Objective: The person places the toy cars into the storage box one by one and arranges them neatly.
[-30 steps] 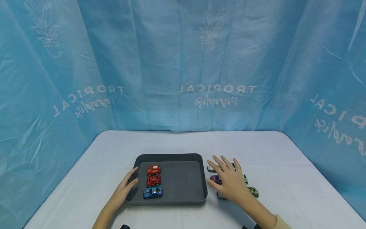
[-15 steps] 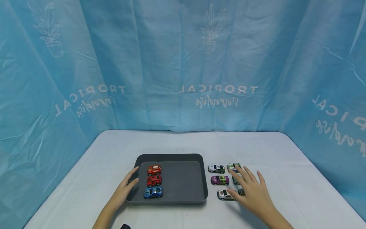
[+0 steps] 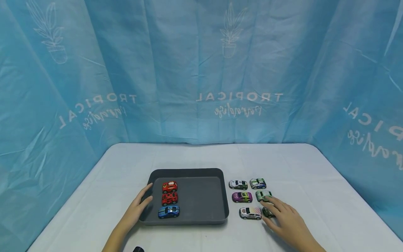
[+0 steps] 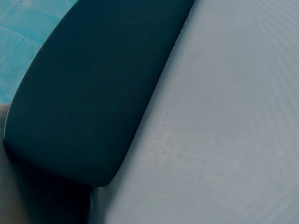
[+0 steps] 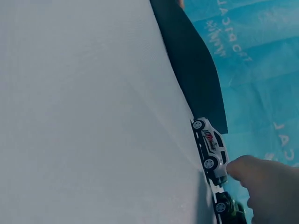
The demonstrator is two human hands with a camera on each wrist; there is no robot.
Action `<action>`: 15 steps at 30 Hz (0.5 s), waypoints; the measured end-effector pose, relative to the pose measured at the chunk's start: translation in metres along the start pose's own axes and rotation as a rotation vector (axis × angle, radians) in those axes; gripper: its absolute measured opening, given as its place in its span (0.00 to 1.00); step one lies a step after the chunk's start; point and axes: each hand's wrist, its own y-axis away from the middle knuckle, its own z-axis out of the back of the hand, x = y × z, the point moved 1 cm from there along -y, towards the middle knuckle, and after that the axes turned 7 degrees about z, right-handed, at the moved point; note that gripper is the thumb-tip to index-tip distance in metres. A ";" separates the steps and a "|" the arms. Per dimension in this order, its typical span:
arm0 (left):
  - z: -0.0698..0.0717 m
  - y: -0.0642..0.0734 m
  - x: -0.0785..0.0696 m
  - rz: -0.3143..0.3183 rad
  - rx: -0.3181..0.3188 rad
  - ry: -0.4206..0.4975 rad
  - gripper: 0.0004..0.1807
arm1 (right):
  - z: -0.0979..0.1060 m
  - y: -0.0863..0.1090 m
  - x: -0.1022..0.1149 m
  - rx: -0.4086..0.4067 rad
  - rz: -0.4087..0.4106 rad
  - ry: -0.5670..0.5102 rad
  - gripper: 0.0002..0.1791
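Observation:
My left hand [image 3: 134, 210] rests at the left rim of a dark grey tray [image 3: 201, 201], its fingers and thumb fairly straight across the edge. In the tray stand two red toy cars [image 3: 169, 198] and a blue toy car [image 3: 168, 211], in one column. My right hand [image 3: 288, 220] hovers low over a dark green toy car [image 3: 267, 212], partly hidden by it, with thumb and fingers spread around it. A white toy car [image 5: 212, 149] stands just beside the thumb in the right wrist view. A light green toy car [image 3: 263, 195] lies right at the fingertips.
Right of the tray, a purple toy car [image 3: 242, 197], a white-and-black toy car [image 3: 238, 184] and a white-green toy car [image 3: 258, 183] stand in rows on the white tablecloth [image 3: 201, 241]. A blue printed curtain [image 3: 201, 70] surrounds the table's back and sides.
My right hand has moved right and toward me from beside the tray, then lowered over the dark green car, uncovering the other cars. The left hand has stayed at the tray.

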 end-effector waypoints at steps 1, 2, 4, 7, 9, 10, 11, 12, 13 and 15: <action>0.000 0.000 0.000 0.000 0.000 0.000 0.32 | 0.000 0.001 0.000 0.022 -0.007 -0.003 0.24; 0.000 0.000 0.000 0.000 0.001 -0.001 0.32 | 0.000 0.002 0.000 0.045 -0.017 -0.010 0.23; 0.000 0.000 0.000 0.000 0.002 -0.002 0.32 | -0.001 0.003 -0.001 0.081 -0.027 -0.013 0.22; 0.000 0.000 0.000 0.003 0.003 0.000 0.32 | -0.003 0.005 -0.003 0.073 -0.007 -0.008 0.19; 0.000 0.000 0.000 0.002 0.002 0.001 0.32 | -0.005 0.006 -0.005 0.033 0.021 0.002 0.19; 0.000 0.000 0.000 0.002 0.002 0.001 0.32 | -0.006 0.006 -0.006 0.014 0.037 0.010 0.19; 0.000 0.000 0.000 0.000 0.002 0.003 0.32 | -0.006 0.006 -0.007 -0.005 0.050 0.013 0.20; 0.000 0.000 0.000 -0.001 0.002 0.002 0.32 | -0.007 0.006 -0.008 -0.019 0.060 0.017 0.21; 0.000 0.000 0.000 0.000 0.003 0.002 0.32 | -0.007 0.007 -0.008 -0.023 0.065 0.019 0.21; 0.000 0.000 0.000 0.001 0.004 -0.001 0.32 | -0.007 0.007 -0.009 -0.020 0.065 0.029 0.22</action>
